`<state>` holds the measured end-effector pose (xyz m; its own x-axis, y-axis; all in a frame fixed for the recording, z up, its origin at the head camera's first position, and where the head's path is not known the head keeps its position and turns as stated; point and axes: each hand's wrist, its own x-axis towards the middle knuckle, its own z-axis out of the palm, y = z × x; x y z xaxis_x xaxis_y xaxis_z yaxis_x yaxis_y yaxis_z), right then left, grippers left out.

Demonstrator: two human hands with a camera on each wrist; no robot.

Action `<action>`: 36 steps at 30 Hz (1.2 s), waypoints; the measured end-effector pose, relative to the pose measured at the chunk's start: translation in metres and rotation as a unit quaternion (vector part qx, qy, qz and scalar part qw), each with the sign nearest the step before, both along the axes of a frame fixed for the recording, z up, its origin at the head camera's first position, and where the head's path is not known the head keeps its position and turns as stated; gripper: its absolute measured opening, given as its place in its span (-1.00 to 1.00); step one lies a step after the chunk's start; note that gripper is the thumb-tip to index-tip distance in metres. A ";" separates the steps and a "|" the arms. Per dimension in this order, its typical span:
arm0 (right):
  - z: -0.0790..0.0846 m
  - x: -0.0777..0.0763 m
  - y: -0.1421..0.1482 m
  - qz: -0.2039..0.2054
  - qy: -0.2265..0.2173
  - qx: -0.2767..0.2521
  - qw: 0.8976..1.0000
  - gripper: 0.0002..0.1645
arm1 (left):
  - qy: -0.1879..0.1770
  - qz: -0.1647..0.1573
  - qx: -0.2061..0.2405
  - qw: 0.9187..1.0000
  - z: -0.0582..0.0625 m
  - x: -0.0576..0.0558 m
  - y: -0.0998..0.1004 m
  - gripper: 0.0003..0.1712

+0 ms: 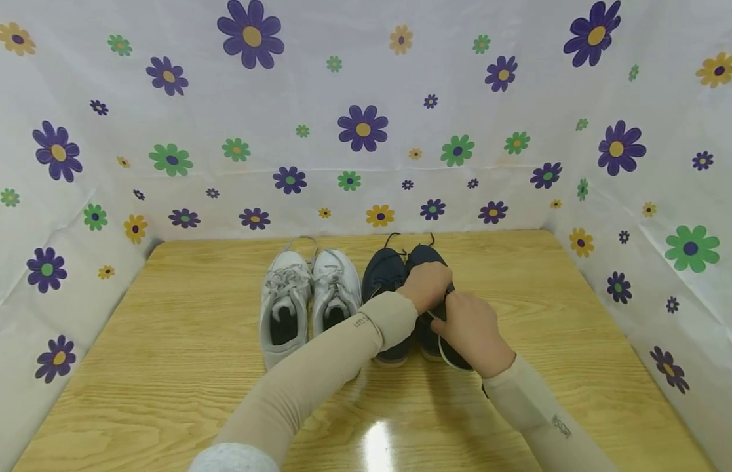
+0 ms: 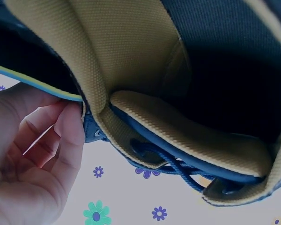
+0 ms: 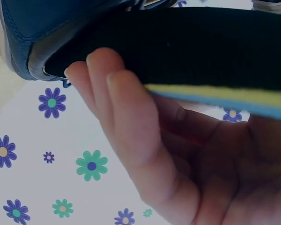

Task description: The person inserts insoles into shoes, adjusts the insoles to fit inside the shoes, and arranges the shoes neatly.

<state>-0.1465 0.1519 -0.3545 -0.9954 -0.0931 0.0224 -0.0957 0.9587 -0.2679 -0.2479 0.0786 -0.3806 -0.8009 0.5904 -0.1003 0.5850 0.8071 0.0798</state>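
Observation:
My left hand (image 1: 427, 285) grips the right-hand navy shoe (image 1: 423, 254) by the front of its opening; part of this grip is hidden. In my right hand (image 1: 473, 331) is a black insole (image 3: 201, 47) with a yellow and blue foam edge. Its front end reaches into that shoe's opening, while its rear end (image 1: 457, 359) sticks out over the heel. My right fingers (image 3: 133, 117) curl against the insole's side. Beside it stands the other navy shoe (image 1: 385, 265), whose tan lining (image 2: 131, 47) and blue laces (image 2: 178, 171) fill the left wrist view.
A pair of white lace-up sneakers (image 1: 288, 269) stands left of the navy pair, partly behind my left forearm. All the shoes point away from me on a wooden table (image 1: 183, 341). White cloth (image 1: 318, 98) with printed flowers surrounds the table's back and sides.

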 end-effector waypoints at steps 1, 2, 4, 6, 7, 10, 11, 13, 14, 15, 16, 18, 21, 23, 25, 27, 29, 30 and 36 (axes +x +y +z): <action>-0.001 -0.002 0.000 0.001 0.002 -0.005 1.000 -0.48 | 0.000 0.000 0.001 1.000 0.000 0.000 0.000 -0.82; -0.002 -0.004 0.001 0.001 0.002 -0.010 1.000 -0.51 | -0.002 0.000 0.004 1.000 0.000 0.000 0.000 -0.82; -0.005 -0.008 0.002 0.001 0.005 -0.018 1.000 -0.58 | -0.004 -0.001 0.016 1.000 0.000 -0.001 0.000 -0.81; -0.009 -0.014 0.002 -0.004 0.007 -0.029 1.000 -0.65 | -0.009 -0.002 0.032 0.999 -0.002 -0.001 -0.001 -0.81; -0.011 -0.016 0.002 -0.006 0.009 -0.031 0.999 -0.67 | -0.010 -0.002 0.041 0.999 -0.003 -0.001 -0.001 -0.80; -0.016 -0.021 0.001 -0.018 0.014 -0.036 0.999 -0.70 | -0.015 -0.005 0.057 0.998 -0.006 -0.002 -0.001 -0.80; -0.018 -0.021 0.000 -0.021 0.014 -0.037 0.999 -0.69 | -0.016 -0.007 0.060 0.998 -0.007 -0.002 -0.001 -0.81; -0.018 -0.018 -0.002 -0.025 0.012 -0.029 0.999 -0.65 | -0.011 -0.010 0.056 0.998 -0.008 -0.001 -0.001 -0.81; -0.018 -0.014 -0.004 -0.026 0.009 -0.024 0.999 -0.61 | -0.008 -0.012 0.052 0.999 -0.008 -0.001 -0.001 -0.81; -0.018 -0.010 -0.004 -0.025 0.005 -0.019 1.000 -0.58 | -0.005 -0.013 0.045 0.999 -0.008 0.000 -0.002 -0.81; -0.016 -0.005 -0.005 -0.024 0.003 -0.013 1.000 -0.53 | 0.000 -0.014 0.038 0.999 -0.008 0.000 -0.001 -0.81; -0.012 0.006 -0.007 -0.024 -0.003 -0.004 1.000 -0.46 | 0.007 -0.014 0.025 1.000 -0.009 0.000 -0.001 -0.82; -0.005 0.019 -0.009 -0.028 -0.004 -0.004 1.000 -0.43 | 0.010 -0.015 0.017 1.000 -0.010 -0.001 -0.002 -0.80; -0.002 0.024 -0.009 -0.032 -0.004 -0.013 0.999 -0.44 | 0.010 -0.015 0.016 1.000 -0.010 -0.003 -0.002 -0.81; -0.001 0.024 -0.009 -0.030 0.001 -0.024 0.999 -0.46 | 0.009 -0.013 0.014 1.000 -0.009 -0.003 -0.003 -0.82; -0.001 0.022 -0.008 -0.027 0.007 -0.039 0.999 -0.48 | 0.008 -0.011 0.008 1.000 -0.009 -0.004 -0.003 -0.82; -0.003 0.019 -0.007 -0.022 0.011 -0.054 0.998 -0.45 | 0.004 -0.010 0.003 1.000 -0.009 -0.004 -0.003 -0.84; -0.004 0.017 -0.006 -0.019 0.013 -0.059 0.998 -0.44 | 0.001 -0.009 0.002 1.000 -0.009 -0.004 -0.003 -0.84; -0.014 0.001 -0.003 -0.014 0.033 -0.072 0.997 -0.42 | 0.007 -0.009 0.011 1.000 -0.008 -0.002 -0.004 -0.86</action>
